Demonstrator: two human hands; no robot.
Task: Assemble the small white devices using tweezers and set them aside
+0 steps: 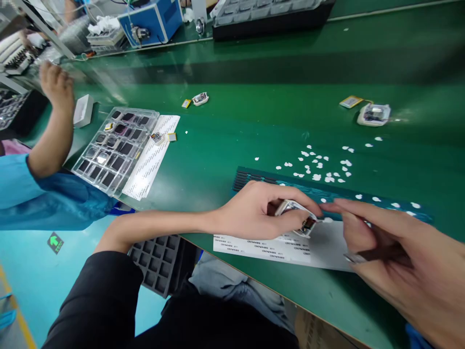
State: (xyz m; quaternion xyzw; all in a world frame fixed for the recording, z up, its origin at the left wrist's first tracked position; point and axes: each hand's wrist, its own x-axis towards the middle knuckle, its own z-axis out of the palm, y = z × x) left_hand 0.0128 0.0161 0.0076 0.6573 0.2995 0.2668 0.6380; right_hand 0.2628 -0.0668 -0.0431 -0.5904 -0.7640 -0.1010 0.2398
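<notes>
My left hand (261, 211) is closed around a small white device casing (308, 226) with circuit parts showing inside. Close by on the right, my right hand (395, 247) curls around a slim metal tool (358, 258), most of it hidden in the palm. Its index fingertip reaches almost to the casing, and I cannot tell whether they touch. Under both hands lie a white printed sheet (261, 246) and a dark blue-green strip (242, 180) dotted with small white pieces. More small white tabbed pieces (317, 177) are scattered just beyond the strip.
A similar casing (374, 115) with a yellow-edged battery (351, 101) lies at the back right; another casing (200, 99) sits further left. A clear compartment tray (119, 145) stands beside a co-worker's arm (54, 131). A blue box (150, 23) and black tray (272, 26) line the back.
</notes>
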